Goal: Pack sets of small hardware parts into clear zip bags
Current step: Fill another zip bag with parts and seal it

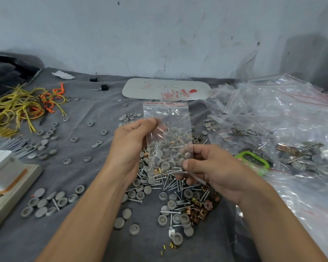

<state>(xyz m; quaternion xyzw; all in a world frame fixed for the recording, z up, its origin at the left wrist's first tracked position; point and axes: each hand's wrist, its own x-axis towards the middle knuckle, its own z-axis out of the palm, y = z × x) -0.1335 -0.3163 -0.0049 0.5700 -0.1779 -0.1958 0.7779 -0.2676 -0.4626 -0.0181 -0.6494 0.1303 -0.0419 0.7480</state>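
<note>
A clear zip bag (pixel 167 118) with a red seal line stands upright above the table, its lower half filled with grey caps, screws and a few brass clips. My left hand (pixel 133 142) grips its left edge at mid height. My right hand (pixel 212 169) pinches its lower right corner. Beneath the bag lies a loose pile of screws (pixel 170 183), grey caps (pixel 178 218) and brass clips (pixel 201 210) on the grey cloth.
Filled and empty clear bags (pixel 284 118) heap up on the right, over a green timer (pixel 253 159). Yellow and orange wires (pixel 27 104) lie at the left, a beige device (pixel 6 182) at the left edge, a flat pack of bags (pixel 167 89) by the wall.
</note>
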